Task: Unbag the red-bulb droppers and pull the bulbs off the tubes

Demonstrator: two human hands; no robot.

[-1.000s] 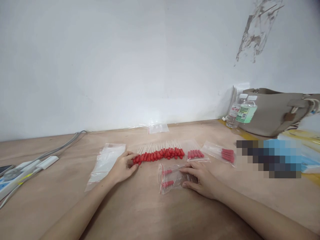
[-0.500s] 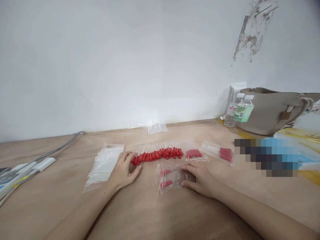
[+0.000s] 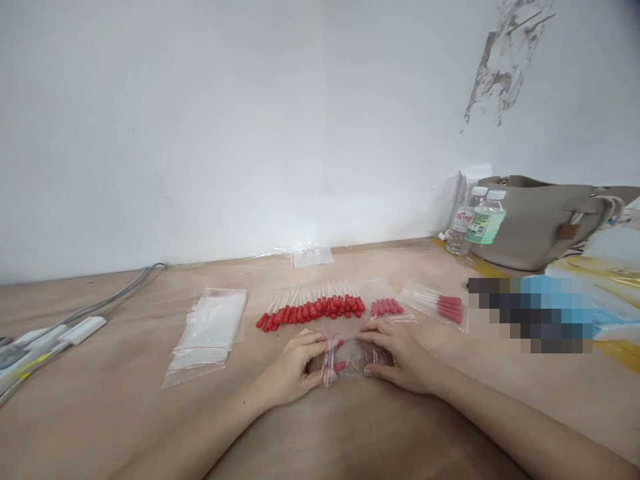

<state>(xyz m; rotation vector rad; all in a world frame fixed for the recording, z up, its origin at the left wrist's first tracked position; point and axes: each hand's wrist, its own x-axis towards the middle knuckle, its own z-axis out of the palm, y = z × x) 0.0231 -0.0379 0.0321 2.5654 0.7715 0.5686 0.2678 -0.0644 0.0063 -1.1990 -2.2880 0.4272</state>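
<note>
A clear zip bag (image 3: pixel 356 357) lies in front of me with red-bulbed droppers in it; two red bulbs show near its red-lined mouth. My left hand (image 3: pixel 299 365) holds the mouth end, thumb on the near side and fingers on the far side. At the opposite end, my right hand (image 3: pixel 400 357) grips the bag between thumb and fingers, covering part of it. Just beyond the bag lies a row of loose droppers (image 3: pixel 313 309) with red bulbs toward me and thin pale stems toward the wall.
Flat zip bags (image 3: pixel 205 333) are stacked at left. Bagged droppers (image 3: pixel 387 305) and a second filled bag (image 3: pixel 450 309) lie right of the row. Farther right stand bottles (image 3: pixel 486 220) and a grey handbag (image 3: pixel 540 223). A power strip (image 3: pixel 85 330) with cables is at far left.
My left hand has moved right, from the left end of the dropper row to the mouth of the zip bag, and taken hold there. My right hand stays on the bag.
</note>
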